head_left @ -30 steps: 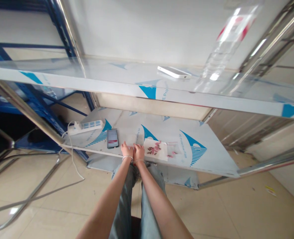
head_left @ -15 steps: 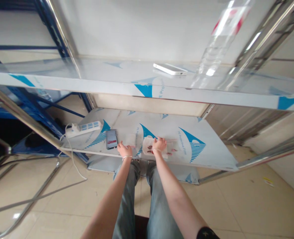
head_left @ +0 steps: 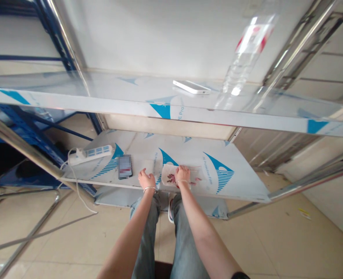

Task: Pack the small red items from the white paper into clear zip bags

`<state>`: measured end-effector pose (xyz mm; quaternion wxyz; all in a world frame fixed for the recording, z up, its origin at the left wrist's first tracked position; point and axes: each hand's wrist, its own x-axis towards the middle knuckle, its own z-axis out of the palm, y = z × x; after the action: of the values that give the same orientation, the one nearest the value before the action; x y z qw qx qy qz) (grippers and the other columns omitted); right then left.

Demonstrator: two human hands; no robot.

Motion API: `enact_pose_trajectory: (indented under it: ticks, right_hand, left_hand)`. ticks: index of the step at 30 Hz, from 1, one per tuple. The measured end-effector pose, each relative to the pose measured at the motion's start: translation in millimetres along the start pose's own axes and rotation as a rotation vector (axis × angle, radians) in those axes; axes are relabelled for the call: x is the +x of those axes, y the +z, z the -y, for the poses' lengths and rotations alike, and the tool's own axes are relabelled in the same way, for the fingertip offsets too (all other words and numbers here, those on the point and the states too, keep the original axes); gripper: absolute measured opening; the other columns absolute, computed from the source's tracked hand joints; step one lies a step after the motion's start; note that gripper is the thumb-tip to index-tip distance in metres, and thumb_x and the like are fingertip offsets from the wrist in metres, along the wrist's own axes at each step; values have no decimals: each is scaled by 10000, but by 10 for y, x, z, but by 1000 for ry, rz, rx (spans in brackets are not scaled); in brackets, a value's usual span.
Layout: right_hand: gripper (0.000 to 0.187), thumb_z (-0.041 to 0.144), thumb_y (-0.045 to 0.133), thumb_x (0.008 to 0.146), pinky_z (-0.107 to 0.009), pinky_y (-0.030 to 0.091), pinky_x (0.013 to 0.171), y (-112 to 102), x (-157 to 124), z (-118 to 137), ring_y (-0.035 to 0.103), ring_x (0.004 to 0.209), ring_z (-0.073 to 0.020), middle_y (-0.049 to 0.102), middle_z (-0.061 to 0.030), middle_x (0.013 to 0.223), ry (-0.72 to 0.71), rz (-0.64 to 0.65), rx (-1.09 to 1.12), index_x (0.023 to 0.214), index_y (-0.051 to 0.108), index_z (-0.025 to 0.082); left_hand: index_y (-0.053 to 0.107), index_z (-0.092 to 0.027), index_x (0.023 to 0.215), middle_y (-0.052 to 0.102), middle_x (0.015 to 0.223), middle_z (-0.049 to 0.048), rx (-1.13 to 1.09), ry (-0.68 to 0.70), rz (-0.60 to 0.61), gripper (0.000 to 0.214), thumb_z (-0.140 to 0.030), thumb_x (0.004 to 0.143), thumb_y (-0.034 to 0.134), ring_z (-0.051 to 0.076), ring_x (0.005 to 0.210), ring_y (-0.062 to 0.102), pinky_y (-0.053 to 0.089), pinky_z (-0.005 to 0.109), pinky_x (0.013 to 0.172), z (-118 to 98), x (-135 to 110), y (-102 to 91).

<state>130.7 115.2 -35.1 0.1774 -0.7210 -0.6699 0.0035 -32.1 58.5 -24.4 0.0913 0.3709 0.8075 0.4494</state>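
Observation:
My left hand (head_left: 147,181) rests over the lower shelf's front part, thumb and index finger apart. Just beyond its fingers lies a pale, flat square (head_left: 148,166), hard to make out against the film. My right hand (head_left: 183,174) is on a white, flat piece with dark red marks or bits (head_left: 167,171). Its fingers are curled down and close together; whatever they pinch is hidden. Small red pieces (head_left: 197,180) show just right of that hand, apparently on or under something clear. A dark phone (head_left: 125,167) lies left of my left hand, its screen blurred.
A white power strip (head_left: 97,152) with a cable lies at the lower shelf's left end. Above, the upper shelf (head_left: 116,101) carries a white phone (head_left: 191,87) and a clear bottle (head_left: 245,54). A metal post (head_left: 23,143) stands left; my knees are under the shelf edge.
My left hand has drawn slightly away from the dark phone and the pale square. My right hand stays on the white piece, its fingers more drawn in. The view has shifted a little.

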Motion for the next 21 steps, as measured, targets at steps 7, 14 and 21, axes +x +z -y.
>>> enact_pose_trajectory:
  ticks: [7,14,21]
  right_hand:
    - [313,162,417,882,-343,296,898,-75,-40,-38,528,1052,-229,666,-116,1039,70,43,1,1079,660,179]
    - [385,113,328,903,-352,318,892,-147,9,-297,490,1135,-227,602,-135,1170,205,54,-94,1159,606,183]
    - [237,96,503,833,-332,379,912,-394,262,-423,553,1091,-230,638,-169,1076,53,213,-233,1002,669,112]
  left_hand:
    - [582,-157,1046,591,1032,122,-39,46,10,330,-87,742,474,247,1011,544,397,393,933,-30,-20,-54]
    - [600,-170,1001,627,974,97,-69,70,65,295,-98,757,450,217,945,575,437,348,874,2,37,-84]
    - [593,-173,993,642,1017,92,-90,97,110,276,-117,768,444,199,906,593,442,342,874,-31,1,14]
